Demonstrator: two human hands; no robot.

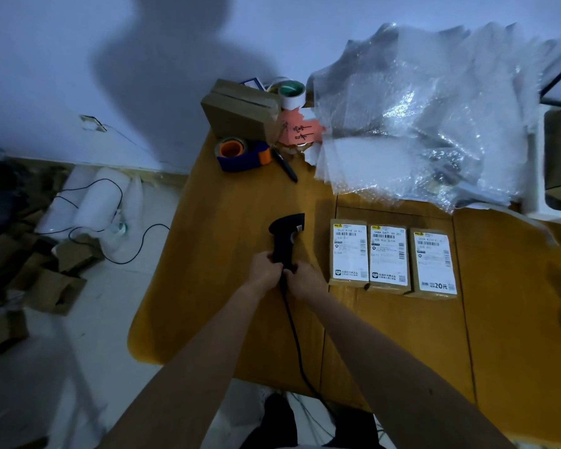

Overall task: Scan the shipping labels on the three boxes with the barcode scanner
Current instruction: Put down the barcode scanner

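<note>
A black barcode scanner [287,236] lies on the wooden table [402,345], head pointing away from me, its black cable [297,345] trailing toward me. My left hand [264,265] and my right hand [305,280] both grip the scanner's handle at its near end. To the right, three small cardboard boxes stand side by side with white shipping labels facing up: the left box [349,252], the middle box [388,258] and the right box [433,262]. The scanner's head sits left of the left box.
At the far end of the table are a stack of flat cardboard boxes [240,110], a tape dispenser [243,153], a tape roll [291,92], a pink note [300,131] and a black pen [285,165]. Bubble wrap [428,118] covers the back right. Cardboard scraps [55,280] litter the floor at left.
</note>
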